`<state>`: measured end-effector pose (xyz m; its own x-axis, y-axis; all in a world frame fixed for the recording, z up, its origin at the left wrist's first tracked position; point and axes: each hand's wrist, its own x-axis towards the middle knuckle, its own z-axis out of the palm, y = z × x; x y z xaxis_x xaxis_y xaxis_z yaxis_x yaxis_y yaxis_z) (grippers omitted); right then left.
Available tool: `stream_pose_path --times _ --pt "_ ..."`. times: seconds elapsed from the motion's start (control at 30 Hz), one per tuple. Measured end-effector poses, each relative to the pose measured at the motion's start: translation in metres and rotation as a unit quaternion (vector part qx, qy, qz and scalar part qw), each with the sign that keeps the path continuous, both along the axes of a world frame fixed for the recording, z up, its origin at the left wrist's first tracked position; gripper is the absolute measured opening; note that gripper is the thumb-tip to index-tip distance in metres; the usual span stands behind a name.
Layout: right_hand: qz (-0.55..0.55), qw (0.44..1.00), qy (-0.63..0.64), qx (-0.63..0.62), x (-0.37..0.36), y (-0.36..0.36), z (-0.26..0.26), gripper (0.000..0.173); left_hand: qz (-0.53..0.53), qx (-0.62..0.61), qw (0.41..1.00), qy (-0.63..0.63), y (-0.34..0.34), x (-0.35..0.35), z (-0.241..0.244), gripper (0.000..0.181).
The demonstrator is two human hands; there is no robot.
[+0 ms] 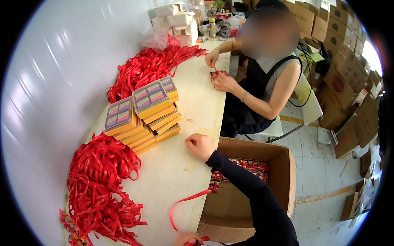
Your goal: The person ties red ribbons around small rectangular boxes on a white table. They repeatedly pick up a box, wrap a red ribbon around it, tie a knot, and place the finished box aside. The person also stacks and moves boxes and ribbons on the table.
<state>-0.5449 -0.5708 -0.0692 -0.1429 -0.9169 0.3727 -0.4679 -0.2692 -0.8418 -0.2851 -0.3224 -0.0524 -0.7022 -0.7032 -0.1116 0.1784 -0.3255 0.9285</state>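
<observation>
My right hand, in a dark sleeve, is over the pale table with its fingers curled and nothing visible in them. At the bottom edge, partly cut off, my left hand pinches a red ribbon. A length of red ribbon curves up from beside that hand to the table's edge. Stacked boxes with yellow sides and clear-topped, four-part colored faces stand left of my right hand. A large heap of red ribbons lies in front of them, and another heap lies behind.
An open cardboard carton beside the table holds small ribbon-tied boxes. Across from it a seated co-worker handles a ribbon on a small box. Wrapped white packs and a jar stand at the far end; cartons line the right.
</observation>
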Motion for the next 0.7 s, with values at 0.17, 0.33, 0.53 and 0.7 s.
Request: stream_pose_path --times 0.17,0.33,0.53,0.7 --pt "-0.002 1.0 -0.003 -0.01 -0.003 0.002 -0.006 0.015 0.094 -0.039 0.995 0.001 0.022 0.012 0.024 0.049" --pt "-0.017 0.999 0.035 -0.034 0.001 0.007 -0.009 0.015 0.18 -0.004 0.981 -0.075 0.05 0.033 0.03 0.057" --pt "-0.037 0.999 -0.031 -0.023 0.002 0.003 -0.012 0.016 0.237 -0.096 0.951 -0.176 0.056 0.026 0.059 0.064" --pt "-0.047 0.998 -0.029 -0.003 0.0 -0.006 -0.015 0.017 0.219 -0.206 0.925 -0.231 0.07 0.045 0.092 0.064"
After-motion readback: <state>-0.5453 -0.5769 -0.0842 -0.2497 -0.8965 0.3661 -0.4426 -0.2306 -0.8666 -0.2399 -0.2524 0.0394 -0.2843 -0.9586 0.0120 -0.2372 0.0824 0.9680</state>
